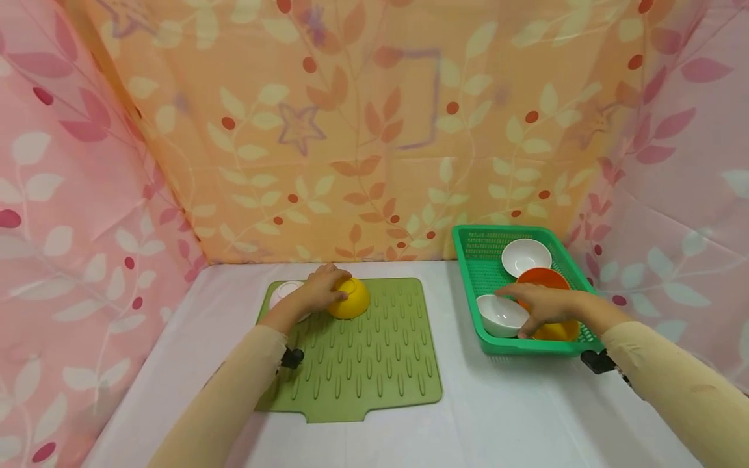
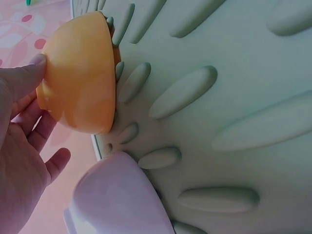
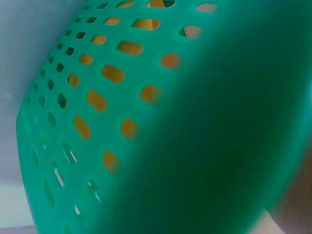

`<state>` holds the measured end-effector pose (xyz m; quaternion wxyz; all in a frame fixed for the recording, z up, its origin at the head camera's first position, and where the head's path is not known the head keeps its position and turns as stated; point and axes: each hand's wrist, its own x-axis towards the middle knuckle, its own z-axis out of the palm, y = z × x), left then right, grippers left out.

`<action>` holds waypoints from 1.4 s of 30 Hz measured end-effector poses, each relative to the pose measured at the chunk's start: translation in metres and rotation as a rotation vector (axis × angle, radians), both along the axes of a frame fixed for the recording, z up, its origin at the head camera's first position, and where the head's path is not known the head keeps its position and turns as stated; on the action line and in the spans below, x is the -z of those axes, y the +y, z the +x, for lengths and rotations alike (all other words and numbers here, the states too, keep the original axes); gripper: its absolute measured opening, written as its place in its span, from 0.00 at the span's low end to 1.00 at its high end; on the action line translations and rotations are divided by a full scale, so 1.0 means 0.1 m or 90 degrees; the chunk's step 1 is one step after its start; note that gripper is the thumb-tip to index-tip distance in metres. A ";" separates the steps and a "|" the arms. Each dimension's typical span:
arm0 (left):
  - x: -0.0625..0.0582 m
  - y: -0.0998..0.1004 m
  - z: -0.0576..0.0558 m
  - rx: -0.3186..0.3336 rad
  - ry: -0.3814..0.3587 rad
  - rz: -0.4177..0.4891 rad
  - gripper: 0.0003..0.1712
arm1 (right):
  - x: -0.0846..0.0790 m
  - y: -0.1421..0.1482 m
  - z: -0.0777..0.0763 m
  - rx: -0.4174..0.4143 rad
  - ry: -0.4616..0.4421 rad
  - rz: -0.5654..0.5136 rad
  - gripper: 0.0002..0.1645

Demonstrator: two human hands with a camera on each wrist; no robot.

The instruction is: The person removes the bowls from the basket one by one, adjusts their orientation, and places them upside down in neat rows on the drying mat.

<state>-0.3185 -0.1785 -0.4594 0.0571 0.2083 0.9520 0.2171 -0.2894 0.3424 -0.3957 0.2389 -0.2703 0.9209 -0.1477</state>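
A yellow bowl [image 1: 355,305] stands upside down on the green drying mat [image 1: 374,364]. My left hand [image 1: 320,287] pinches it at the foot; the left wrist view shows the thumb on the near side of the base and fingers behind. Beside it, partly hidden by that hand, is an upturned pale bowl [image 2: 119,200]. In the green basket [image 1: 468,286], my right hand [image 1: 547,303] reaches over a white bowl [image 1: 500,318], fingers spread at its far rim and thumb at its right side. Under this hand lie an orange bowl [image 1: 543,278] and a yellow bowl [image 1: 558,331].
Another white bowl [image 1: 525,255] sits at the back of the basket. The mat and basket stand apart on a white-covered table [image 1: 450,416]. Patterned cloth [image 1: 374,162] hangs behind and at both sides. The basket wall [image 3: 48,126] fills most of the right wrist view.
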 end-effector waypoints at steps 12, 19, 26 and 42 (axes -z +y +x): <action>0.00 0.07 -0.02 0.010 0.003 0.000 0.29 | 0.04 0.05 0.03 -0.021 0.042 0.017 0.62; 0.01 0.10 -0.04 0.013 0.002 -0.010 0.29 | 0.16 0.17 0.05 0.016 0.157 0.019 0.67; 0.02 0.06 -0.06 -0.002 0.004 -0.002 0.29 | 0.05 0.13 0.02 0.080 0.272 -0.027 0.68; 0.04 -0.05 -0.04 -0.009 -0.014 0.033 0.30 | -0.49 -0.55 0.32 0.224 0.307 -0.165 0.70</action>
